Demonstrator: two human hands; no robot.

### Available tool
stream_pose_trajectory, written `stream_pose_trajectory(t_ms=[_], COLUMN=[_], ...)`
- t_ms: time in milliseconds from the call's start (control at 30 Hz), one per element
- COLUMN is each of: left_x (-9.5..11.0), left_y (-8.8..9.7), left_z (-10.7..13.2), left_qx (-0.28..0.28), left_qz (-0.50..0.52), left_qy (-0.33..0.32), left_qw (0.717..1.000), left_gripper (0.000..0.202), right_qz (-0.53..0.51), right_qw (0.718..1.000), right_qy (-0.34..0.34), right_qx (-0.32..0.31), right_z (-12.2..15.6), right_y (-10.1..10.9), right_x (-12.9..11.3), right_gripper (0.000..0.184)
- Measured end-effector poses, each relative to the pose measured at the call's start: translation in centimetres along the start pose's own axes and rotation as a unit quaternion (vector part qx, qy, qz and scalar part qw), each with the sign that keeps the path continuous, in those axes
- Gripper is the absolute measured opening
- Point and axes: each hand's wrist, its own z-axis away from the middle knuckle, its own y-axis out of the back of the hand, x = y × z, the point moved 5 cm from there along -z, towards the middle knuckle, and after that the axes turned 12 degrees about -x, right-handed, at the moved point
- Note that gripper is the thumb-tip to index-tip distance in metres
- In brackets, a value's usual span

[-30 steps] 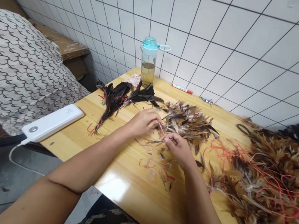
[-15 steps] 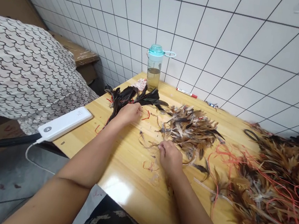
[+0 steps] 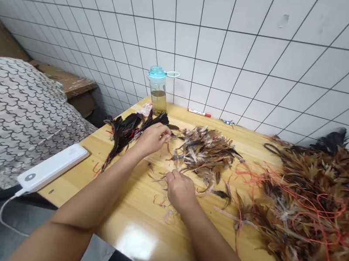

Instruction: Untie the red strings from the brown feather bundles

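Observation:
My left hand (image 3: pixel 153 139) is over the table, its fingers pinched together between a bundle of black feathers (image 3: pixel 124 129) and a pile of brown and grey feathers (image 3: pixel 205 153). Whatever is at its fingertips is too small to make out. Lower and to the right, my right hand (image 3: pixel 181 190) is closed with thumb and fingertips around a thin feather (image 3: pixel 157 178), whose strands stick out to the left. Short bits of red string (image 3: pixel 159 201) lie just below this hand. Red ties show among the black feathers.
Brown feather bundles (image 3: pixel 324 207) tangled with red string (image 3: pixel 314 227) cover the table's right side. A water bottle (image 3: pixel 159 92) and a red-capped marker (image 3: pixel 199 113) stand and lie by the tiled wall. A white power bank (image 3: pixel 52 168) with a cable is at the left edge, near patterned cloth (image 3: pixel 18 114).
The view has tilted up and turned right. Relative to the table, my left hand has moved right, away from the black feathers toward the brown pile. My right hand stays in nearly the same place.

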Motion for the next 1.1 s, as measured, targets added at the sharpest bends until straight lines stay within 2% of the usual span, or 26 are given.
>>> stream_pose_trajectory(t_ms=[67, 133, 200, 333, 467, 567, 667, 833, 1000, 1100], left_x=[2.1, 3.1, 3.2, 2.7, 2.3, 2.3, 2.2, 2.0, 2.5, 2.8], left_y=[-0.7, -1.8, -3.2, -6.6, -9.6, -10.4, -9.6, -6.4, -3.1, -1.0], left_z=[-2.4, -5.4, -8.4, -13.4, -15.7, -16.2, -16.0, -14.0, -11.2, -9.6], left_qx=[-0.037, -0.074, -0.109, -0.139, -0.153, -0.149, -0.126, -0.077, -0.046, -0.031], left_qz=[-0.025, -0.041, -0.025, -0.006, 0.029, 0.063, 0.113, 0.224, 0.401, 0.433], left_qy=[-0.019, -0.001, 0.047, 0.108, 0.149, 0.155, 0.144, 0.116, 0.078, 0.059], left_qw=[0.999, 0.996, 0.993, 0.984, 0.977, 0.975, 0.975, 0.964, 0.911, 0.899], left_gripper=[0.017, 0.019, 0.020, 0.020, 0.022, 0.021, 0.018, 0.021, 0.025, 0.026], right_qz=[-0.004, -0.009, -0.011, -0.022, -0.031, -0.035, -0.042, -0.046, -0.041, -0.038], right_qw=[1.000, 1.000, 1.000, 1.000, 1.000, 0.999, 0.999, 0.999, 0.999, 0.999], right_qy=[-0.004, -0.006, -0.007, -0.007, -0.002, 0.000, 0.002, -0.008, -0.021, -0.028], right_qx=[-0.001, 0.002, 0.005, 0.006, 0.004, 0.005, 0.012, 0.003, -0.019, -0.018], right_z=[0.0, 0.1, 0.2, 0.3, 0.1, 0.0, 0.1, 0.0, -0.1, -0.2], right_y=[0.1, 0.2, 0.3, 0.3, 0.3, 0.2, 0.1, 0.1, 0.3, 0.3], right_x=[0.0, 0.1, 0.1, 0.3, 0.3, 0.3, 0.3, 0.4, 0.4, 0.4], right_gripper=[0.024, 0.025, 0.025, 0.025, 0.021, 0.020, 0.019, 0.021, 0.021, 0.021])
